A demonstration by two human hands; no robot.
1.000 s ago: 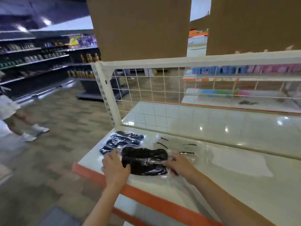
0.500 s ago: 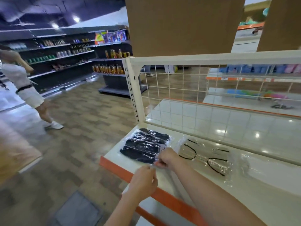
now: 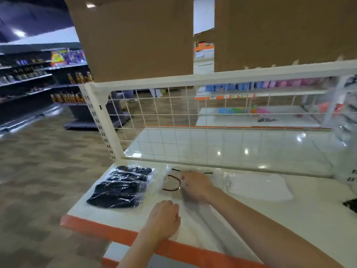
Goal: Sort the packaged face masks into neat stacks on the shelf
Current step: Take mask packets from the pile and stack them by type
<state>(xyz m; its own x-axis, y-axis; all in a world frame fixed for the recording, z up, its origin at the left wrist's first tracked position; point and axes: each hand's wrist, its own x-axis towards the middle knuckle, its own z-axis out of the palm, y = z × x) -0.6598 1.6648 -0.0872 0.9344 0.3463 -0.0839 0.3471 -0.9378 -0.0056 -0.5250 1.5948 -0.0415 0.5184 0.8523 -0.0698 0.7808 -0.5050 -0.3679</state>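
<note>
A stack of black face masks in clear wrap lies at the left end of the white shelf. Right of it is a clear packet of white masks with black ear loops. My right hand lies on that packet, palm down, fingers pointing left towards the black stack. Closer to me, my left hand rests on the shelf by the orange front strip, fingers loosely bent and holding nothing. Another packet of white masks lies further right.
A white wire-grid back panel stands behind the packets. A dark item shows at the right edge, with a clear plastic bag above it. Cardboard boxes sit on top. An aisle with stocked shelves runs to the left.
The black packet I held with both hands now lies on the black stack at left. My right hand has moved right onto the ear-loop packet and my left hand has dropped to the shelf.
</note>
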